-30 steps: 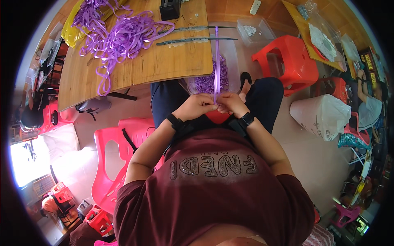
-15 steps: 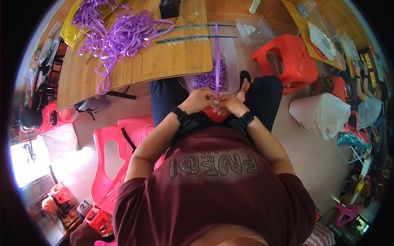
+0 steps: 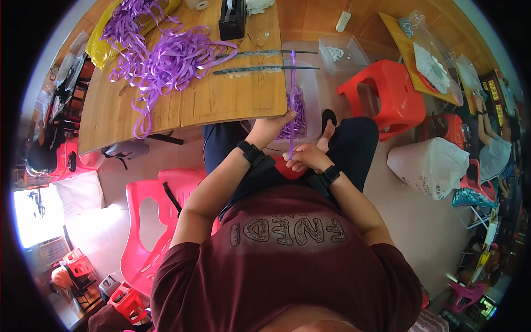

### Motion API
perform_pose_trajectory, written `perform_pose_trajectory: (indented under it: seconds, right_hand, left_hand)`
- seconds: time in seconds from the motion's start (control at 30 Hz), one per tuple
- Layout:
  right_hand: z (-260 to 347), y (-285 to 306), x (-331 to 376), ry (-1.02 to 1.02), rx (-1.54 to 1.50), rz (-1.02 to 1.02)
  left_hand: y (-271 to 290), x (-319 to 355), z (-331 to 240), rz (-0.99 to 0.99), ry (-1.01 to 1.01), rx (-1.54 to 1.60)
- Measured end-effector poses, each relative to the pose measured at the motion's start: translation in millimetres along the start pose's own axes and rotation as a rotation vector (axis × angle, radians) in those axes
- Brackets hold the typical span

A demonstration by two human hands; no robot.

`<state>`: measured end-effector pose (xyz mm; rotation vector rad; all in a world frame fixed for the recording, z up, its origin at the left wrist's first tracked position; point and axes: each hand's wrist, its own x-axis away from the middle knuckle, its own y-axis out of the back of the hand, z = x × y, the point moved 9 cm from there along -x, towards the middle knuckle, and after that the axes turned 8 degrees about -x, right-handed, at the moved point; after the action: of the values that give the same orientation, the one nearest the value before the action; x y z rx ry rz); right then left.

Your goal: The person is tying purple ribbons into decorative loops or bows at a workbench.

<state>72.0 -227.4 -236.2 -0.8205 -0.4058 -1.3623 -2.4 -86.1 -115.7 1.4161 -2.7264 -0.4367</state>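
A narrow purple ribbon (image 3: pixel 292 91) runs from two thin dark rods (image 3: pixel 303 68), fixed on the table and sticking out past its edge, down toward my lap. My left hand (image 3: pixel 272 128) is at the table's front corner, its fingertips closed on the ribbon partway along. Nearer to me, my right hand (image 3: pixel 311 157) pinches the ribbon's lower end. Below the ribbon stands a clear plastic bin (image 3: pixel 313 105) with many short purple ribbon pieces (image 3: pixel 299 119), partly hidden by my left hand and the table.
A loose heap of purple ribbon (image 3: pixel 177 58) covers the table's (image 3: pixel 221 105) left part, beside a yellow bag (image 3: pixel 99 52). A black tape dispenser (image 3: pixel 231 23) stands behind. To the right are a red stool (image 3: pixel 381 91), a bin of white pieces (image 3: pixel 354 61) and a white sack (image 3: pixel 426 166).
My left hand has moved away from my right hand, up along the ribbon toward the table's corner. My right hand stays low at the ribbon's end. The view has tilted slightly upward.
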Motion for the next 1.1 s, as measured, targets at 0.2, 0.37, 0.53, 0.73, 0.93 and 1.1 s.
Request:
perform_pose_trajectory:
  seconds: [0.2,0.37,0.53,0.73,0.93,1.1]
  right_hand:
    - [47.4,19.3,20.9,0.301,-0.013,-0.149]
    - [160.2,29.2,42.0,0.813,-0.036,-0.387]
    - [209.1,25.2,29.1,0.894,0.225,-0.490]
    - [228.7,21.5,19.3,0.970,-0.077,-0.369]
    - [224.2,31.2,-2.0,0.897,-0.202,-0.297]
    - [229.2,26.8,3.5,0.990,-0.346,-0.290]
  left_hand:
    - [1.4,-6.1,-10.5,-0.012,-0.066,-0.280]
    - [4.3,-5.5,-12.3,-0.056,-0.074,-0.231]
    - [3.3,-5.8,-13.4,-0.093,-0.010,-0.066]
    - [13.7,-3.1,-10.4,-0.152,-0.083,-0.251]
    - [2.9,-2.9,0.9,0.010,-0.011,-0.009]
    - [-0.6,7.0,-7.6,0.165,0.214,0.222]
